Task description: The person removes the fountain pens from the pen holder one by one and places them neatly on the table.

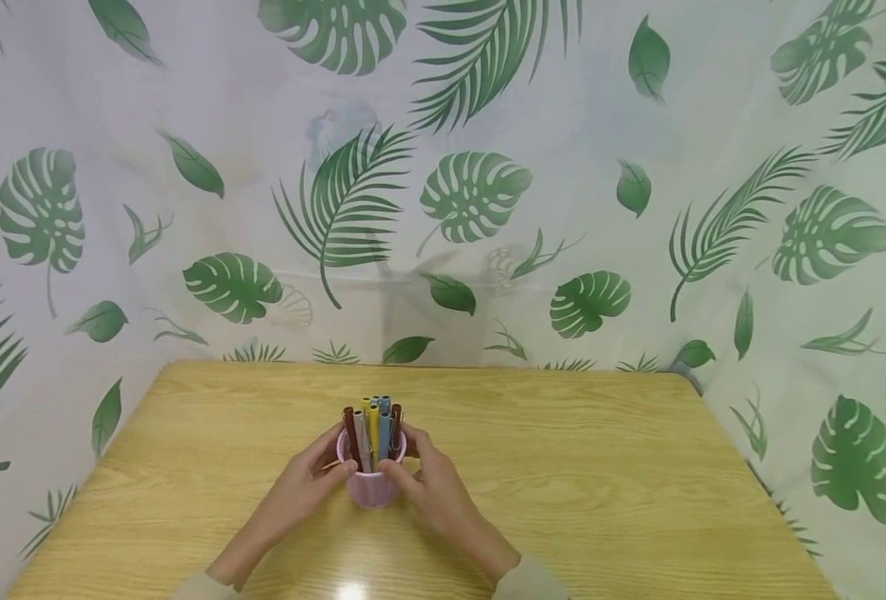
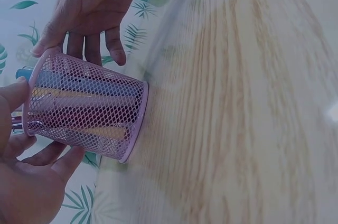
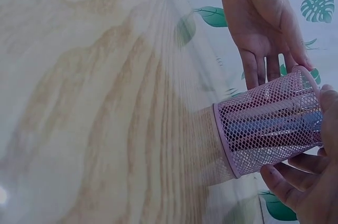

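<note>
A pink mesh cup (image 1: 371, 490) (image 2: 87, 105) (image 3: 269, 121) stands upright at the wooden tabletop, filled with several pens (image 1: 373, 429) in brown, grey, yellow and blue. My left hand (image 1: 303, 490) (image 2: 26, 182) (image 3: 259, 18) holds the cup's left side, its thumb at the front of the rim and its fingers around the back. On the opposite side my right hand (image 1: 438, 492) (image 2: 97, 2) (image 3: 317, 192) grips the rim the same way, thumb in front. The cup hides part of the fingers in the head view.
The wood-grain table (image 1: 600, 483) extends to both sides of the hands. Behind it and at its sides hangs a white sheet (image 1: 593, 225) printed with green leaves. A light reflection shows on the tabletop near the front.
</note>
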A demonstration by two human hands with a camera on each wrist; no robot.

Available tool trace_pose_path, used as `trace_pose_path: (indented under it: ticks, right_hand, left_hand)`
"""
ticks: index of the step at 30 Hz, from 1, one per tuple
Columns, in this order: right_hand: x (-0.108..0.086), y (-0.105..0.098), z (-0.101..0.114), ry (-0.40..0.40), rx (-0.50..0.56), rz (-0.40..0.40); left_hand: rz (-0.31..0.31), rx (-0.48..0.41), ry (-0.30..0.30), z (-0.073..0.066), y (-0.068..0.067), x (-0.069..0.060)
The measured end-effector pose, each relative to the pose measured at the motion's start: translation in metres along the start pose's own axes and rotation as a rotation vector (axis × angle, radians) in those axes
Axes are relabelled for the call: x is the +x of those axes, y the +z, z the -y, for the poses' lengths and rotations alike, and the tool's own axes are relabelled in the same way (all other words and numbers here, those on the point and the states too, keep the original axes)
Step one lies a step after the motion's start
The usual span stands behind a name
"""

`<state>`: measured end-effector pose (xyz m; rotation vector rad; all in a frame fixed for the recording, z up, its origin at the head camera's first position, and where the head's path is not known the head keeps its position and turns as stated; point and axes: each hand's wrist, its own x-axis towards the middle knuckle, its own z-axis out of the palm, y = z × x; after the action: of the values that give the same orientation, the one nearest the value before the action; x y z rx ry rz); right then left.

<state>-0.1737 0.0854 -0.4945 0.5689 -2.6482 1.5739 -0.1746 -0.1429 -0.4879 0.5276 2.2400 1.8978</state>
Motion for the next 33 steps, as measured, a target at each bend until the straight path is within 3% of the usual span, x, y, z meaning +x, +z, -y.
trace_pose_path:
  ticks: [14, 24, 33]
  right_hand:
    - [-0.002, 0.004, 0.000, -0.036, 0.012, -0.015]
    - [0.003, -0.001, 0.004, -0.024, 0.026, -0.008]
    - [0.011, -0.006, 0.007, -0.085, 0.032, -0.041]
  left_hand:
    - [-0.020, 0.035, -0.059, 0.002, -0.003, -0.002]
    - [-0.031, 0.044, -0.064, 0.003, -0.003, -0.002]
    - [-0.019, 0.037, -0.061, 0.002, -0.006, -0.001]
